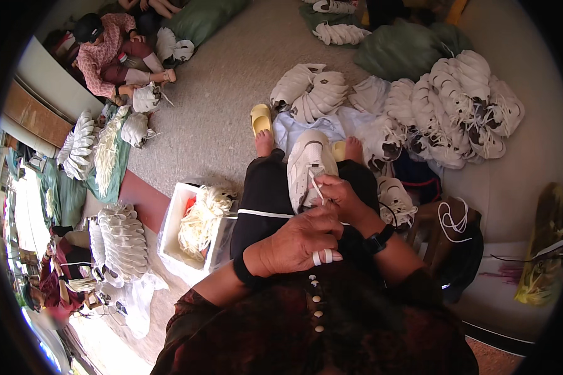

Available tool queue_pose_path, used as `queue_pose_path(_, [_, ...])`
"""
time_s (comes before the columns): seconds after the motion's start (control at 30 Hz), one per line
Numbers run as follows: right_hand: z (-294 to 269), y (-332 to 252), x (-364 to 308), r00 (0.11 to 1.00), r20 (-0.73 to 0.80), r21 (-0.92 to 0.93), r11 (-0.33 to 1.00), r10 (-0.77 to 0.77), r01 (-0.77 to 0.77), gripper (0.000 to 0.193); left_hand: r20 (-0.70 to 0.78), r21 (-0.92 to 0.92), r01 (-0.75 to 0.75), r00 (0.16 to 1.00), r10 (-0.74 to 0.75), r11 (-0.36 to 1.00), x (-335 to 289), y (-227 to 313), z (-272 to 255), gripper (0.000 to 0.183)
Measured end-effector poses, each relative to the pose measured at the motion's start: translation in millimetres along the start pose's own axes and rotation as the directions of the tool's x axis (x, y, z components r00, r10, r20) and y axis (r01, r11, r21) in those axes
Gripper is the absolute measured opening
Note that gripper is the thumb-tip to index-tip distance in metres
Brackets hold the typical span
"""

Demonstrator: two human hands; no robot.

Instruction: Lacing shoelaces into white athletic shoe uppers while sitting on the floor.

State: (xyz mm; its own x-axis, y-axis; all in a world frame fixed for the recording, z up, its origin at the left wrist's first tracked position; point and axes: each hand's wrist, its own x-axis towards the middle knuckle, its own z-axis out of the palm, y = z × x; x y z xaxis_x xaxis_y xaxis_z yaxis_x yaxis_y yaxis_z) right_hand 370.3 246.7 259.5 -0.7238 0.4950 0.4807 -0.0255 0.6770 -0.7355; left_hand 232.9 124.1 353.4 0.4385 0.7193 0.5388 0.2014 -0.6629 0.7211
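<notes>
a white shoe [305,164] is lying between the thighs of the black trousers [261,190], just beyond both hands, and its long axis is running almost straight away from the body, with a rounded end pointing outward and the other end sitting toward the hands. the right hand [343,199] is resting nearer to it, over its near right part; thumb and finger are pinching a white lace [314,178] that is standing up from the shoe, so the lace is lying right between shoe and fingertips. the left hand [300,237] is sitting closer to the belly, below and left of the right one, its fingers curling inward and their tips ending close by the right hand; i cannot tell whether they are gripping any lace, as the hand itself is hiding them. white tape [317,257] is wrapping one of its fingers. beside the left thigh, a white box [219,242] is holding a bundle of laces [200,219], while a heap of shoes [447,109] is lying farther off, ahead and to the right.
</notes>
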Motion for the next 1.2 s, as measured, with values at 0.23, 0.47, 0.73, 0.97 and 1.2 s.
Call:
queue_pose_path(0.23, [-84, 7, -50, 0.829, -0.427, 0.017, 0.919, 0.362, -0.393, 0.037, -0.544, -0.833, -0.263, 0.551, -0.633, 0.487, -126, -15, -87, 0.049])
queue_pose_path(0.47, [-132, 44, -140, 0.587, -0.282, -0.075, 0.593, 0.759, -0.802, 0.010, -0.194, -0.972, -0.129, -0.044, -0.980, 0.198, -320, -93, -87, 0.044])
queue_pose_path(0.73, [-75, 1, -36, 0.949, -0.120, -0.415, 0.853, 0.292, -0.316, 0.036, -0.519, 0.314, 0.808, 0.586, -0.622, 0.499, -113, -107, -62, 0.020])
queue_pose_path(0.97, [-17, -1, 9, 0.853, 0.053, -0.359, 0.807, 0.519, -0.469, 0.032, -0.179, 0.164, 0.767, 0.642, -0.746, 0.621, 0, -129, -20, 0.022])
queue_pose_path(1.2, [-9, 12, 6, 0.879, -0.028, -0.334, 0.825, 0.476, -0.457, 0.026, -0.105, 0.246, 0.752, 0.648, -0.754, 0.612, 21, -126, -20, 0.023])
